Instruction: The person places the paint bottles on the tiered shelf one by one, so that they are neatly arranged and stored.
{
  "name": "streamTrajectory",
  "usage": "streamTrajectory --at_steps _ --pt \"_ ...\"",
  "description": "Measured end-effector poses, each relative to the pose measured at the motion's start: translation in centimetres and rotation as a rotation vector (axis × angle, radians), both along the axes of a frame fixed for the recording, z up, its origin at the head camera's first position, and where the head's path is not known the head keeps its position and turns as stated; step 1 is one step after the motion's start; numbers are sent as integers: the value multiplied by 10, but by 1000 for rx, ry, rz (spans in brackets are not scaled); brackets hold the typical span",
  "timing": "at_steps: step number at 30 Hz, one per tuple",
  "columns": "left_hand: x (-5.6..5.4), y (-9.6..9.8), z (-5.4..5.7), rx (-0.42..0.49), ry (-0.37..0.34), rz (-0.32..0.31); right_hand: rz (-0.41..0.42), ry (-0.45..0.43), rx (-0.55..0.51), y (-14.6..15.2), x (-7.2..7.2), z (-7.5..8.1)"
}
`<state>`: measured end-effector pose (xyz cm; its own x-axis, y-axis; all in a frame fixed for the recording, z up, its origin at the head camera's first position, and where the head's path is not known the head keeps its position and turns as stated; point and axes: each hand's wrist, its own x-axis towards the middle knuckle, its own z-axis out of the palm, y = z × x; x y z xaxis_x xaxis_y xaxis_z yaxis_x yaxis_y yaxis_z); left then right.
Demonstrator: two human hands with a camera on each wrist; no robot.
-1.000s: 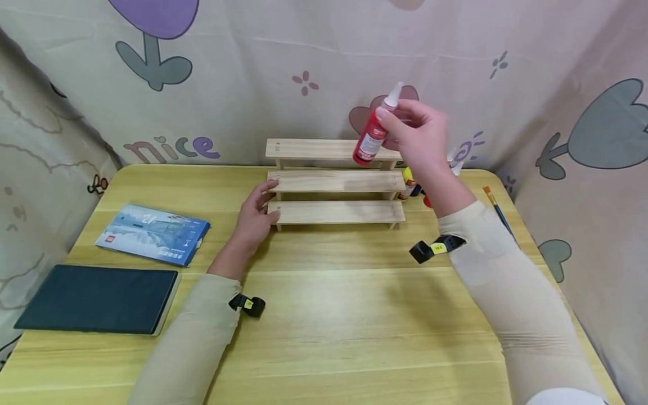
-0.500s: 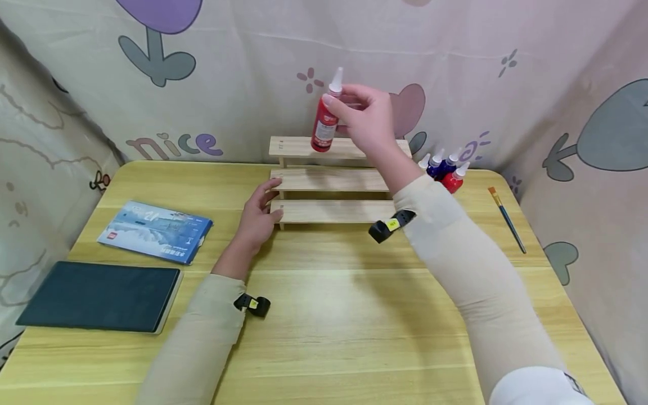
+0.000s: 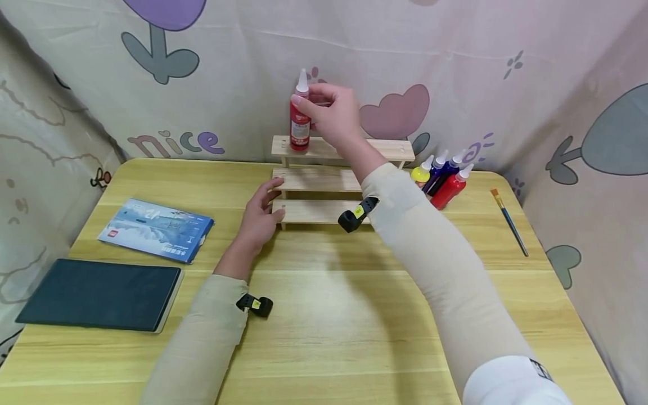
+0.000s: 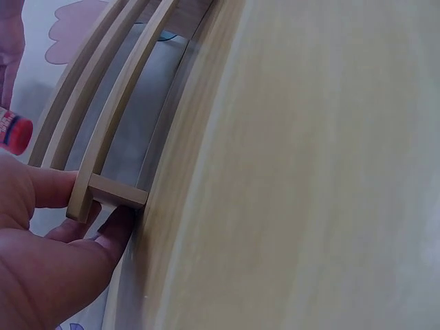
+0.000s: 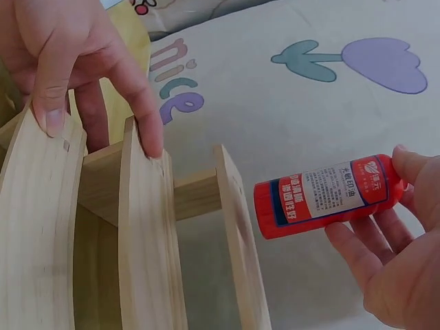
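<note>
In the head view, a three-tier wooden display rack (image 3: pixel 316 212) stands at the back of the table. My left hand (image 3: pixel 257 220) holds its left end, thumb on the lowest tier and fingers at the middle one. The left wrist view has that thumb and fingers around the end of the rack (image 4: pixel 113 189). My right hand (image 3: pixel 331 115) pinches a red bottle (image 3: pixel 300 128) with a white pointed nozzle, upright over the left part of the top tier. A gap shows between the bottle's base (image 5: pixel 271 210) and the top tier (image 5: pixel 240 237) in the right wrist view.
Right of the rack stand a yellow bottle (image 3: pixel 420 176), a red bottle (image 3: pixel 449 191) and dark blue ones. A paintbrush (image 3: pixel 510 224) lies farther right. At left are a blue pictured packet (image 3: pixel 157 229) and a dark flat panel (image 3: pixel 101 293). Printed cloth (image 3: pixel 243 84) hangs behind.
My right hand has carried the red bottle left, from over the rack's right side to its left end, and turned it upright. The left hand has stayed on the rack.
</note>
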<state>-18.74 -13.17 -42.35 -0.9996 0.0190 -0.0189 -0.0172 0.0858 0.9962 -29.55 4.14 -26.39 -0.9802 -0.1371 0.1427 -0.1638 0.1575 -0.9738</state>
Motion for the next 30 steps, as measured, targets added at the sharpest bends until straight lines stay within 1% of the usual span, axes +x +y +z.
streamTrajectory --at_steps 5,12,18,20,25,30 --pt "1 1 0 -4 2 -4 -10 5 60 0 -3 -3" --pt "2 2 -2 -6 7 1 -8 36 97 1 -4 -6" --pt "2 5 -2 -3 11 -7 -15 129 164 3 -4 -12" --pt "1 5 -2 -4 13 -7 -18 147 180 4 -5 -13" --pt "1 6 -3 -7 15 -13 -9 135 168 7 -2 -16" --pt "1 6 -4 -2 12 -19 -26 132 125 15 6 -20"
